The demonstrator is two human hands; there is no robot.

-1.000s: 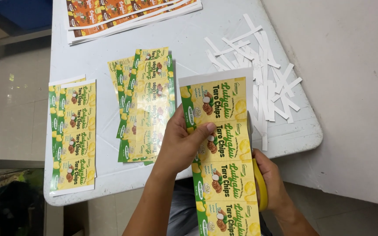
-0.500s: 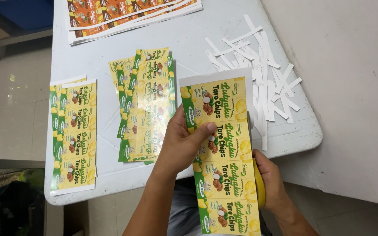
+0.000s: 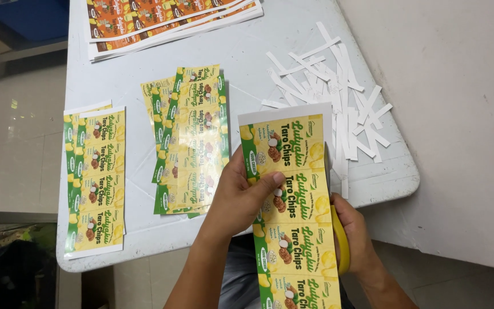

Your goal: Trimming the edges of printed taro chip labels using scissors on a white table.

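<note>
while the left hand (image 3: 240,197) pinches a long yellow and green label strip (image 3: 293,200) with the thumb on top, the right hand (image 3: 354,240) is closed around yellow-handled scissors (image 3: 338,229) at the strip's right edge, above the near edge of the white table (image 3: 258,51). i think the cut could wander into the printed part, because the thin glossy paper hangs free and can bend. white paper offcuts (image 3: 333,97), narrow and straight, lie scattered on the right. 2 piles of trimmed strips (image 3: 192,140), flat and shiny, and an untrimmed pile (image 3: 95,180) rest on the left, and orange sheets (image 3: 167,17) at the far edge.
</note>
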